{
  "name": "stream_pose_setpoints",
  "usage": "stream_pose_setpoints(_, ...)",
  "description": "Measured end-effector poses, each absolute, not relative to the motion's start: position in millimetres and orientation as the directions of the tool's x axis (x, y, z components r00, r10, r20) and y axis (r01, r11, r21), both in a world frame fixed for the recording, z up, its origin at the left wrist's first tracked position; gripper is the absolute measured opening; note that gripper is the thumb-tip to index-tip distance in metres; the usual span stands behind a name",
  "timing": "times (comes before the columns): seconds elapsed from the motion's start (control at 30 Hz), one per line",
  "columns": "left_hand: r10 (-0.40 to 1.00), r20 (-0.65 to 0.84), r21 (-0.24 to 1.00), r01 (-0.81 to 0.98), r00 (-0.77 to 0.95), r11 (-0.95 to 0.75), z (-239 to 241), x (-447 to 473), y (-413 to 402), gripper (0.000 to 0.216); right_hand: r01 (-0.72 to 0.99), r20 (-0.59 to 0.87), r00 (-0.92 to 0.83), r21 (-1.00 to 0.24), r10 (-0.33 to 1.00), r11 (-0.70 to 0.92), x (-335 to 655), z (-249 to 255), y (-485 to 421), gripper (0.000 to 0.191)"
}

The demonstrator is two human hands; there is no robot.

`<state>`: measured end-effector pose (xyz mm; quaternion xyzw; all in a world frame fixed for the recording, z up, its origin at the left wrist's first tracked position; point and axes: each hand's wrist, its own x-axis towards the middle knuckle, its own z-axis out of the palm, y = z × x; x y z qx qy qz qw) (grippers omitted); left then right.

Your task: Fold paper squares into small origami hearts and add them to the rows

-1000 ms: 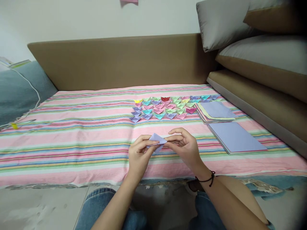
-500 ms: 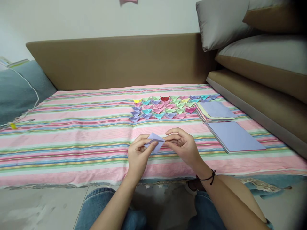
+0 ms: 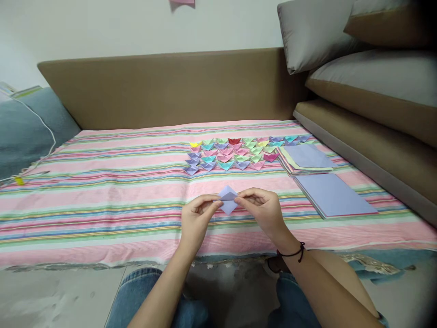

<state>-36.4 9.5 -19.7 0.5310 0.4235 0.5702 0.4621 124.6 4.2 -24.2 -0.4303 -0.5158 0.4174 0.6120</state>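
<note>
A small folded lilac paper piece is held just above the striped bedsheet, pinched from both sides. My left hand grips its left corner with thumb and fingers closed. My right hand pinches its right corner, a black cord bracelet on that wrist. The piece shows a diamond-like shape with a fold across its middle. Beyond my hands lie several rows of small folded paper shapes in pink, green, blue, purple, red and yellow.
Two stacks of flat paper sheets sit to the right, a lilac-topped one nearer and a mixed-colour one behind it. Brown cushions and grey pillows rise at the right. A brown headboard runs along the back. My jeans-clad knees are below.
The lilac piece has been turned and spread from a flat wedge into a diamond shape, and both hands have shifted slightly lower and apart on its corners.
</note>
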Motion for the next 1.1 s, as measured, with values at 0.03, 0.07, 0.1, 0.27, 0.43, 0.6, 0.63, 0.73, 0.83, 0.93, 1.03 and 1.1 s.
stream_pose_setpoints(0.03, 0.978, 0.208, 0.974, -0.083, -0.027, -0.210, -18.9, -36.7, 9.7, 0.009, -0.065, 0.273, 0.122, -0.957, 0.954, 0.282, 125.0, -24.9, 4.6, 0.010)
stream_pose_setpoints(0.07, 0.979, 0.202, 0.975, -0.088, -0.041, -0.205, -18.3, -37.1, 9.8, 0.008, -0.066, 0.272, 0.121, -0.957, 0.955, 0.281, 125.2, -25.6, 5.0, 0.009)
stream_pose_setpoints(0.1, 0.980, 0.192, 0.976, -0.093, -0.050, -0.196, -17.8, -37.4, 9.7, 0.008, -0.067, 0.270, 0.120, -0.958, 0.955, 0.279, 125.1, -26.3, 5.1, 0.009)
stream_pose_setpoints(0.27, 0.993, 0.113, 0.987, -0.113, -0.013, -0.114, -18.2, -39.1, 9.6, 0.011, -0.050, 0.265, 0.111, -0.961, 0.958, 0.272, 125.2, -27.5, 5.7, 0.009)
stream_pose_setpoints(0.43, 0.973, 0.197, 0.977, -0.107, 0.119, -0.185, -21.5, -41.5, 12.9, 0.027, -0.034, 0.223, 0.011, -0.974, 0.975, 0.223, 127.3, -28.6, 7.4, 0.009)
stream_pose_setpoints(0.6, 0.943, 0.273, 0.947, 0.122, 0.191, -0.299, -23.2, -44.7, 14.4, 0.024, 0.036, 0.198, -0.079, -0.979, 0.977, 0.201, 126.1, -29.6, 7.1, 0.010)
stream_pose_setpoints(0.63, 0.939, 0.290, 0.937, 0.144, 0.184, -0.317, -23.3, -45.1, 14.4, 0.019, 0.037, 0.198, -0.084, -0.979, 0.977, 0.202, 125.6, -29.6, 6.9, 0.010)
stream_pose_setpoints(0.73, 0.949, 0.286, 0.944, 0.130, 0.136, -0.303, -23.6, -45.0, 14.3, 0.013, -0.034, 0.182, -0.080, -0.983, 0.980, 0.180, 123.7, -29.9, 6.3, 0.011)
stream_pose_setpoints(0.83, 0.970, 0.230, 0.969, 0.075, 0.082, -0.236, -24.0, -43.5, 14.4, 0.012, -0.142, 0.149, -0.017, -0.979, 0.989, 0.145, 120.7, -30.4, 5.8, 0.015)
stream_pose_setpoints(0.93, 0.984, 0.174, 0.985, 0.014, 0.050, -0.175, -24.2, -42.1, 14.2, 0.015, -0.164, 0.122, 0.035, -0.978, 0.992, 0.126, 117.9, -30.8, 5.1, 0.023)
stream_pose_setpoints(1.03, 0.986, 0.162, 0.987, -0.013, 0.041, -0.161, -24.4, -41.6, 13.6, 0.024, -0.133, 0.109, 0.032, -0.985, 0.994, 0.112, 117.2, -31.3, 4.3, 0.020)
stream_pose_setpoints(1.1, 0.985, 0.168, 0.986, -0.010, 0.040, -0.168, -24.7, -41.4, 13.5, 0.026, -0.132, 0.102, 0.027, -0.986, 0.994, 0.105, 117.5, -31.7, 4.0, 0.019)
